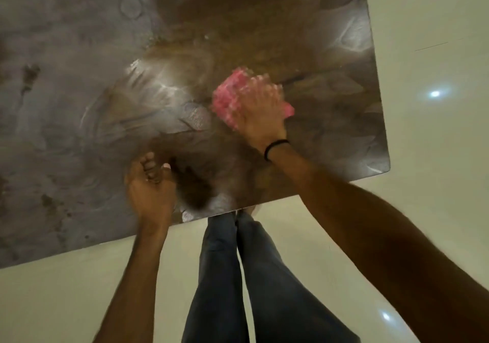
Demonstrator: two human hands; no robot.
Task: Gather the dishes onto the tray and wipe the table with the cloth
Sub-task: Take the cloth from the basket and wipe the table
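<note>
Though blurred, the right hand point(258, 109) fingers seemingly press flat, hiding most of the cloth point(225, 99).

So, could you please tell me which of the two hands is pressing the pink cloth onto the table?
The right hand, with the black wristband, covers the pink cloth; the left hand is empty.

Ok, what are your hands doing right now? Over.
Right hand flat on the pink cloth, pressed to the table. Left hand loosely curled, empty, near the table edge. No dishes or tray in view.
</note>
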